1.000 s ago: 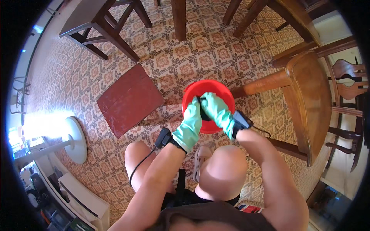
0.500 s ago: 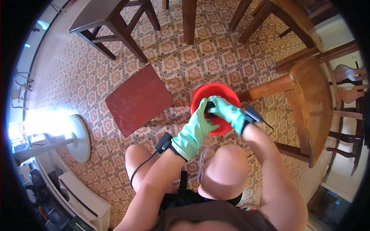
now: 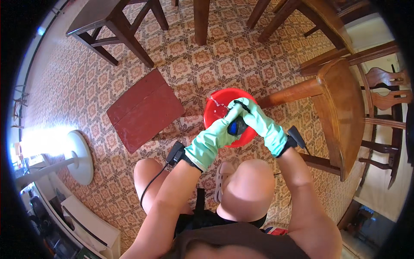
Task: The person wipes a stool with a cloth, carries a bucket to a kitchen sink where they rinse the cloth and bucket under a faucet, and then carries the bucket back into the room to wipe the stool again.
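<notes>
Both my hands wear pale green rubber gloves and meet over a red plastic bucket (image 3: 210, 118). Between them is a dark, wet-looking item with a bright blue patch (image 3: 233, 128); its kind cannot be made out. My left hand (image 3: 222, 129) wraps round it from the left and below. From the upper right, my right hand (image 3: 250, 113) closes on its top, where a black edge shows at the fingers. Drops and a streak of water (image 3: 217, 103) fly off beside the hands, over the bucket's left rim. The gloves hide much of the item and the bucket's inside.
On the patterned tile floor, a dark red board (image 3: 144, 110) lies left of the bucket. A wooden chair (image 3: 340, 116) stands close on the right, one leg reaching near the rim. A dark stool (image 3: 97, 17) is at the far left, a white round fan base (image 3: 82, 157) nearer.
The hands have drawn together and turned round the dark item, so its blue patch now shows. Water now splashes at the bucket's left. The whole view has shifted slightly.
</notes>
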Motion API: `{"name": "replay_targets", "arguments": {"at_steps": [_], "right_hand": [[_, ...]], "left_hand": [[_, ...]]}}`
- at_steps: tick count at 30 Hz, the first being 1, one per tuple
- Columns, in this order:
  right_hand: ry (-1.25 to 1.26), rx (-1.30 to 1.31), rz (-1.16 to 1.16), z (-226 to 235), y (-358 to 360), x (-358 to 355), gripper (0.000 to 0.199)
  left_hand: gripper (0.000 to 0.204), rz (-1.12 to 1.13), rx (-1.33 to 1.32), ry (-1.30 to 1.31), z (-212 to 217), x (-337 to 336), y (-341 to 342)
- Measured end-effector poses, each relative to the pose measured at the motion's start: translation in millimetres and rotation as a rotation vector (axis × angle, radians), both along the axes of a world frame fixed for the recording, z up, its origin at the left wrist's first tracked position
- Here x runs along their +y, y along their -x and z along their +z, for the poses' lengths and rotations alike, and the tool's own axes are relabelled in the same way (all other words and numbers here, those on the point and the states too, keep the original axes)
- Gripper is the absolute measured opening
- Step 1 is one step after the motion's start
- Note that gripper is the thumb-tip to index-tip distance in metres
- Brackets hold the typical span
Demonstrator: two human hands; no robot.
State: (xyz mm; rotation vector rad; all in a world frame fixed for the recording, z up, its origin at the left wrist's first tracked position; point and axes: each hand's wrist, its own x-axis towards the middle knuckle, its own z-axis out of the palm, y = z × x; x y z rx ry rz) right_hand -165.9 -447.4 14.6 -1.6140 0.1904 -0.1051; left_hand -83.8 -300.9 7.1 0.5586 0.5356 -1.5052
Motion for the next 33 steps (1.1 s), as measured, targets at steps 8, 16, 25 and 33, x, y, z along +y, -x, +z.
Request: {"name": "replay_targets", "arguments": {"at_steps": [8, 16, 25, 33], "right_hand": [[-0.996, 0.398, 0.072, -6, -11, -9, 0.055], [-1.064, 0.124, 0.177, -10, -22, 1, 0.024], [-0.315, 0.276, 0.259, 1, -40, 12, 0.021], [-0.076, 0.183, 0.005, -30, -37, 40, 0.017]], "left_hand": [[0.040, 0.019, 0.139, 0.132, 13, 7, -6], [0.018, 0.156, -0.059, 0.199, 21, 3, 9], [0.013, -0.261, -0.366, 0.081, -28, -1, 19], [0.015, -1.045, -2.888, -0.757, 24, -3, 29]]}}
